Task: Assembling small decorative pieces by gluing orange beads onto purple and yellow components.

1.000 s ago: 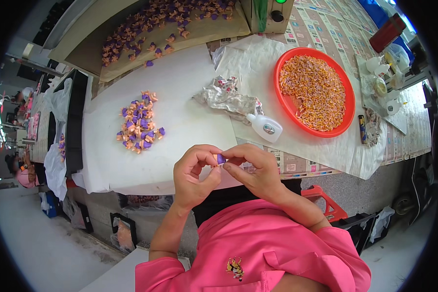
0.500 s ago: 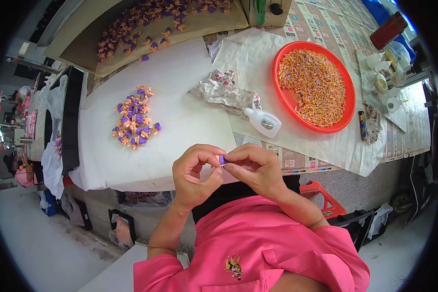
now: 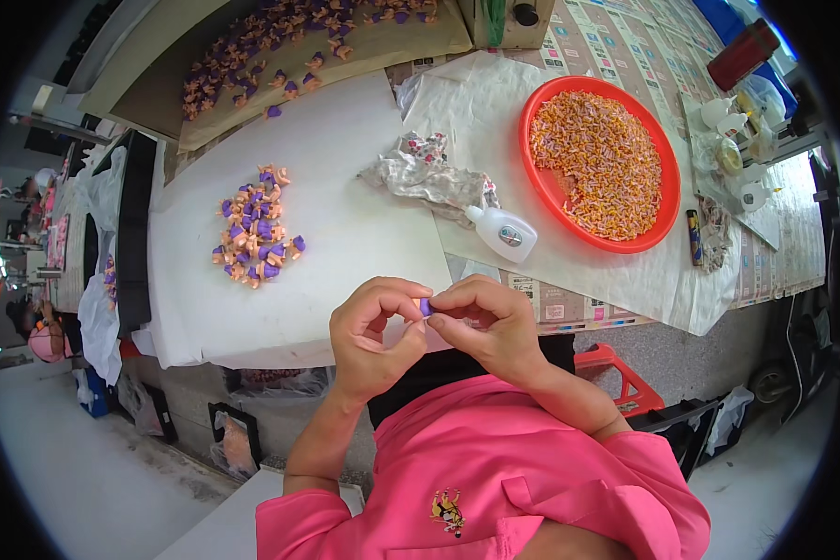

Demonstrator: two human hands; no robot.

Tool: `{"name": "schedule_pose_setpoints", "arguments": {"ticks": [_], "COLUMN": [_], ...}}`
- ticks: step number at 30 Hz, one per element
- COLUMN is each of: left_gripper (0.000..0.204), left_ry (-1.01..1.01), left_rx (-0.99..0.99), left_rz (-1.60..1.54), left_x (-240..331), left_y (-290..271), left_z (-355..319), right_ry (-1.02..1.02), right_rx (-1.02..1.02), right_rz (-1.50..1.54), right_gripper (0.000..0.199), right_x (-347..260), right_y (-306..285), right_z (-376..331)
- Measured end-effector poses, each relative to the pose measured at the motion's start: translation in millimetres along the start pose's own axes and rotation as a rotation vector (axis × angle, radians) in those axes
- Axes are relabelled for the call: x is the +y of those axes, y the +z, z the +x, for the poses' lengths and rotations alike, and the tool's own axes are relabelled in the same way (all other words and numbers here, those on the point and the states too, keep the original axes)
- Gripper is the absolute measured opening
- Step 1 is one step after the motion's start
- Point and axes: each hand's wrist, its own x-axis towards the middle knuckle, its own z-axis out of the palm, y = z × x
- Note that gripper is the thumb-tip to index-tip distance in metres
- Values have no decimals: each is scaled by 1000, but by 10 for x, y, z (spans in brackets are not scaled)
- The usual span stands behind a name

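White paper covers the workbench (image 3: 364,233); below its near edge, left hand (image 3: 375,336) and right hand (image 3: 487,325) pinch a tiny purple plastic piece (image 3: 426,306) between fingertips. Slackened grip could drop it floorward.

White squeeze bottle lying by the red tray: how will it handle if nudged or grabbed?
The squeeze bottle lies on its side with a rounded body, so a nudge would likely roll it. It looks like small, thin plastic: probably light and slightly squashy. Its smooth surface may slip on the white sheet.
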Motion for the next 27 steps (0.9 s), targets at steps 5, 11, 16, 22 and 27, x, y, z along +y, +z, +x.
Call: {"name": "schedule_pose_setpoints", "arguments": {"ticks": [5, 11, 16, 22, 27], "left_gripper": [13, 14, 14, 14, 15], "left_ry": [-12, -32, -46, -64, -105], "left_rx": [-4, -12, -13, -19, -36], "left_rz": [6, -2, -5, -30, -83], "left_x": [6, 16, 18, 2, 29], "left_y": [34, 109, 166, 215, 271], "left_z": [8, 20, 22, 22, 38], "right_ry": [24, 44, 19, 45, 30], "right_rx": [0, -4, 42, 0, -18], "right_rz": [31, 44, 34, 52, 52], "right_gripper": [17, 18, 15, 20, 21], "right_x": [-15, -8, -22, -33, -49], "right_y": [-33, -101, -134, -214, -286], "right_z": [-7, -38, -55, -84, -84]}}
